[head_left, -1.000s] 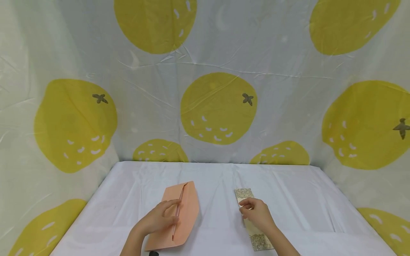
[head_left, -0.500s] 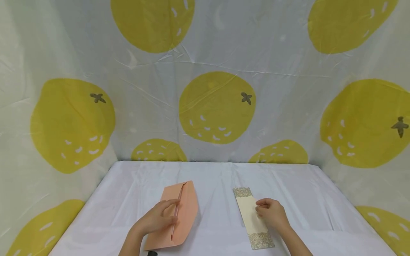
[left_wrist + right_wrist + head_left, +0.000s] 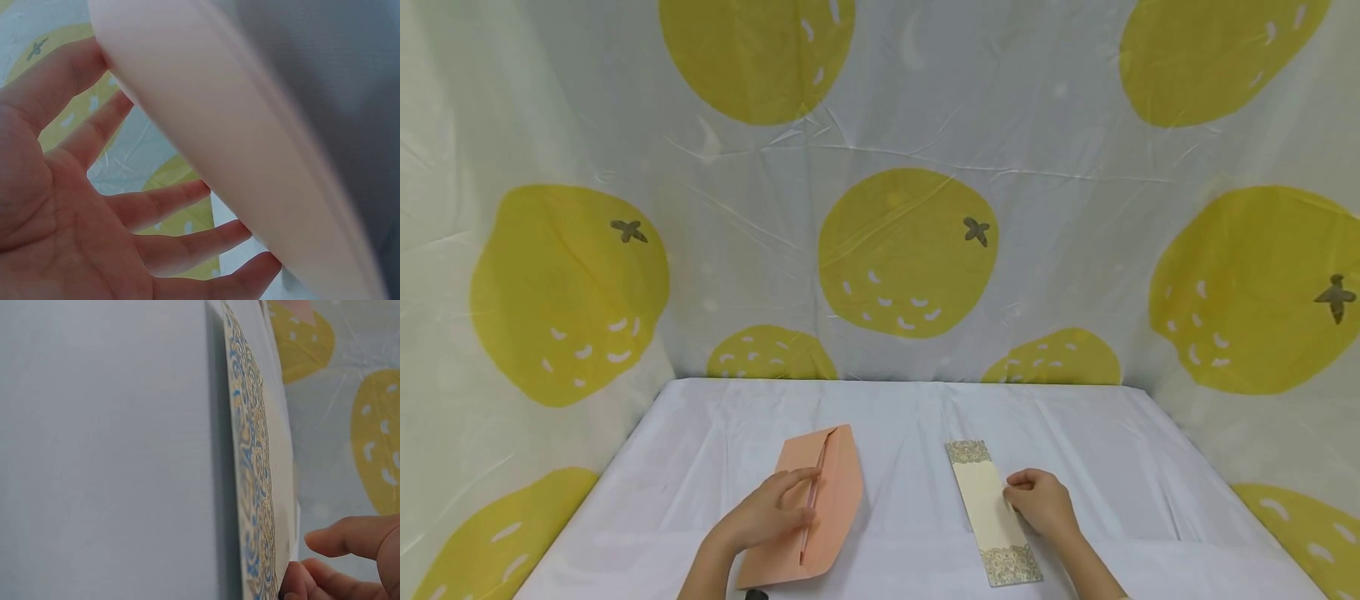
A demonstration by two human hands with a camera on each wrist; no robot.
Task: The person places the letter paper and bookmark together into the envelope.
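Observation:
A peach-pink envelope (image 3: pixel 850 483), its flap folded out to the right, lies slanted on the table's left half with its pocket slit bowed open. My left hand (image 3: pixel 770 510) rests over the slit, thumb and forefinger spread along it. In the left wrist view the fingertips (image 3: pixel 201 186) meet the edge of the pale paper (image 3: pixel 219 125). A long cream card (image 3: pixel 988 504) with lacy patterned ends lies to the right. Beside its right edge, my right hand (image 3: pixel 1043 504) has its fingers bent towards it. The right wrist view shows one fingertip apart from the card (image 3: pixel 253 469), others at its edge.
A white cloth (image 3: pixel 910 533) covers the table. Curtains with yellow fruit prints (image 3: pixel 910 254) enclose the back and both sides. A small black object (image 3: pixel 756 594) shows at the bottom edge, below the envelope.
My right hand has moved right, from over the middle of the cream card to its right edge, uncovering the card's middle. The left hand stays on the envelope.

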